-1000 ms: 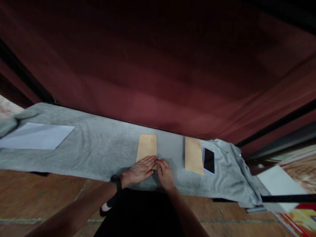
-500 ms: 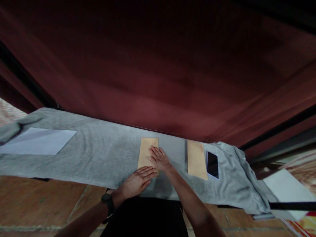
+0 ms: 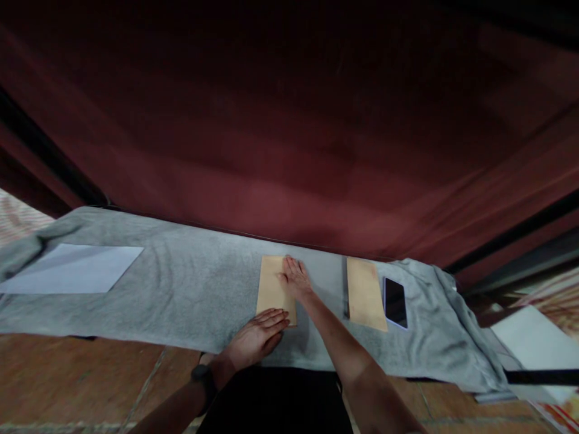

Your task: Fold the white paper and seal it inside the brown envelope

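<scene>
A tan paper envelope lies flat on the grey cloth in front of me. My left hand rests on its near end, fingers stretched out and lying flat. Near the far right edge of the envelope, my right hand presses down with fingers extended and thumb apart. Neither hand grips anything. To the right lies what looks like a stack of similar tan envelopes, with a dark-screened phone beside it.
White sheets of paper lie on the cloth at the left. A dark red fabric wall rises behind the cloth. Below the near edge is a brown tiled floor. Another white sheet sits beyond the right end.
My right hand has slid away from me and slightly right, to the envelope's far right edge. My left hand stays at the near end. The view has shifted slightly.
</scene>
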Demonstrator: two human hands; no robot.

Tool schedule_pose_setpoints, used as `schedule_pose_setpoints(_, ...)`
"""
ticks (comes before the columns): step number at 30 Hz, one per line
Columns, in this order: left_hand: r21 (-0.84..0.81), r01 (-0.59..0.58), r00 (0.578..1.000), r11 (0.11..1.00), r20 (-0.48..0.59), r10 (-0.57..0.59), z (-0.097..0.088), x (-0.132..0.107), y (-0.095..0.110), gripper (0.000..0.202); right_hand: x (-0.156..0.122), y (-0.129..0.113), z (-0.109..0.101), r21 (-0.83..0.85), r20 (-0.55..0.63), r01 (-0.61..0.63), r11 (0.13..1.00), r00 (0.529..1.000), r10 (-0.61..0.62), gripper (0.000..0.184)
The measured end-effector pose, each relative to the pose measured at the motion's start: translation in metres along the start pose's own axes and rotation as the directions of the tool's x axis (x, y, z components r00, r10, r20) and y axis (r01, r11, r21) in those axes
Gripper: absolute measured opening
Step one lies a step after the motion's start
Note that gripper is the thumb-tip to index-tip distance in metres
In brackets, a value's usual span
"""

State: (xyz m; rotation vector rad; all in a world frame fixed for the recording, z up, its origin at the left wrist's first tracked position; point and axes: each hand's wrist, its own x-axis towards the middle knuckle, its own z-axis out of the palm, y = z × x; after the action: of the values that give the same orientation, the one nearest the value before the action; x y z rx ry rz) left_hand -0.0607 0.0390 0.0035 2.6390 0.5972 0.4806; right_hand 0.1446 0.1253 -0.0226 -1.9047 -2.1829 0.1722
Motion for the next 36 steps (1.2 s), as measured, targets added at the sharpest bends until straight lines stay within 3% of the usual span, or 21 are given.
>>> schedule_pose_setpoints(13,0.035,0.001,1.000,0.999,0.029,-0.002,-0.003,0.001,0.002,0.044,-0.066,-0.013,-0.006,-0.018,0.009,0.162,0.987,0.987,-0.162,0.055)
schedule_pose_setpoints(20,0.056,0.006,1.000,0.998,-0.028,-0.004,0.002,-0.003,0.001,0.041,-0.114,-0.021,-0.012,0.042,0.009,0.202,0.978,0.979,-0.203,0.050)
schedule_pose_setpoints(25,-0.050,0.010,0.996,0.999,-0.093,-0.014,-0.001,-0.002,-0.002,0.034,-0.150,-0.023,-0.015,0.050,-0.035,0.257,0.965,0.966,-0.256,0.054)
schedule_pose_setpoints(29,-0.060,0.080,0.991,0.995,-0.104,-0.085,0.001,0.009,-0.023,0.036,-0.162,-0.022,-0.016,0.028,-0.051,0.296,0.955,0.954,-0.294,0.058)
schedule_pose_setpoints(31,0.035,0.156,0.982,0.987,-0.111,-0.151,0.005,0.020,-0.041,0.043,-0.163,-0.022,-0.016,0.035,-0.065,0.286,0.958,0.957,-0.283,0.057)
schedule_pose_setpoints(36,0.299,0.205,0.979,0.932,-0.075,-0.191,0.013,0.054,-0.088,0.059,-0.160,-0.024,-0.014,0.061,-0.100,0.265,0.962,0.961,-0.258,0.054)
